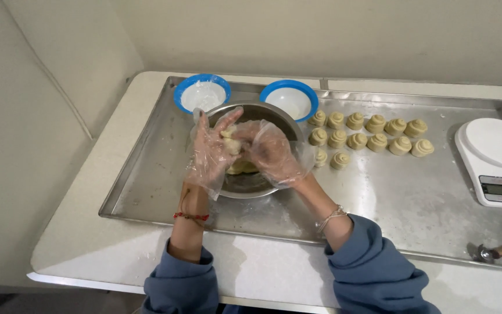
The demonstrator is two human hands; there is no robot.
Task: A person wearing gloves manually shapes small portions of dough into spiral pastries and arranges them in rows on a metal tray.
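- One head-worn view, looking steeply down and forward from above the person's chest
- It faces a wall, with the tray on the table close below
- Forearms enter from the bottom edge; both hands sit left of centre

Small lump of pale yellow dough, irregular, pinched between both gloved hands above the steel bowl. Bowl round, shiny, standing upright on the metal tray, near its back edge. More of the same pale dough lies in the bowl's bottom, partly hidden by the hands.
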